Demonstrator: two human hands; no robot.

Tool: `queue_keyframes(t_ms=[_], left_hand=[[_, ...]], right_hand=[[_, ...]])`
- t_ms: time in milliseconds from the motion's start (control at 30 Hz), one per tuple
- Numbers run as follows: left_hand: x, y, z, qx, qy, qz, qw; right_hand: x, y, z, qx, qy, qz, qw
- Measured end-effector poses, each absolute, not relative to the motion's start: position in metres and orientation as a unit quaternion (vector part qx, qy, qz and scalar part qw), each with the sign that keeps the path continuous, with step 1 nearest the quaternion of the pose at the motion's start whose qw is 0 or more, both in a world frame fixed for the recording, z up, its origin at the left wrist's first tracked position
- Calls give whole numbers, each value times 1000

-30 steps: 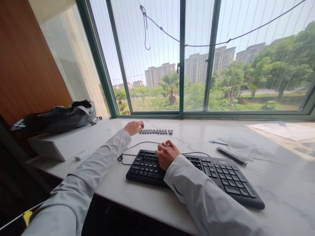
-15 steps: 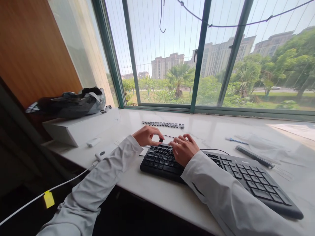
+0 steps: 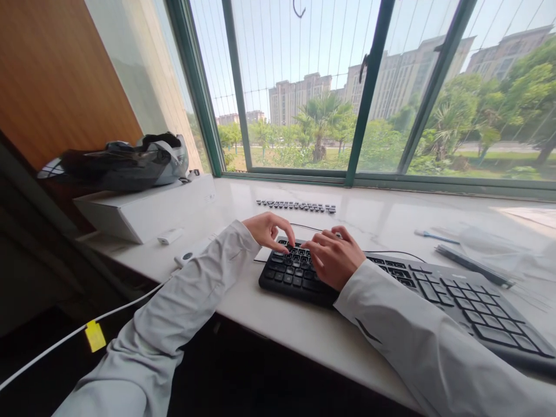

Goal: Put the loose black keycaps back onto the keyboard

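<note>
Head view: left hand (image 3: 268,230) pinches a small dark keycap (image 3: 289,247) between thumb and forefinger, over the keyboard's (image 3: 438,289) far left part — can't tell if the cap touches. Keyboard's long axis runs left to right, right end slanting toward the person. Left hand is nearer its left end; right hand (image 3: 336,258) is just right of the cap, over the keys, fingers bent — grip can't be told. Keycap row (image 3: 297,205) lies on the counter (image 3: 243,313) beyond both hands.

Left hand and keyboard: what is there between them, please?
In the head view, a small dark keycap, pinched by the left hand over the keyboard; whether they touch is unclear.
</note>
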State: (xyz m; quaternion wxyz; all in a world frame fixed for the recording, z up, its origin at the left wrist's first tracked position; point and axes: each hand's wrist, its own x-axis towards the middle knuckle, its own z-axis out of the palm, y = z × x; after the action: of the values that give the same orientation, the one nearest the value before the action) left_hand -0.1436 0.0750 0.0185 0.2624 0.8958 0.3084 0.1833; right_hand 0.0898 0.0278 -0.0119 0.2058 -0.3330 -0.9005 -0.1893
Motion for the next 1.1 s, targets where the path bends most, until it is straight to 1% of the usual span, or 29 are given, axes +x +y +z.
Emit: queue_keyframes(t_ms=[67,167,333,533,700,833,1100], left_hand=[[-143,75,18,891,312,165,286],[-140,74,18,885,329,154,291],[-139,79,11,883,341,153,282],[-145,87,6,886,357,150,254],[-142,83,10,868,393,118,281],[-138,81,13,863,393,105,300],[-138,78,16,853,428,109,279]], right_hand=[[89,28,-13,-327,-904,-183,207],[89,27,-15,-319,-909,-170,206],[87,26,-15,-315,-918,-147,193],[86,27,-19,-305,-921,-111,215],[87,26,-19,-300,-922,-120,211],[88,26,-18,-296,-923,-125,210],[87,26,-17,-287,-929,-123,197]])
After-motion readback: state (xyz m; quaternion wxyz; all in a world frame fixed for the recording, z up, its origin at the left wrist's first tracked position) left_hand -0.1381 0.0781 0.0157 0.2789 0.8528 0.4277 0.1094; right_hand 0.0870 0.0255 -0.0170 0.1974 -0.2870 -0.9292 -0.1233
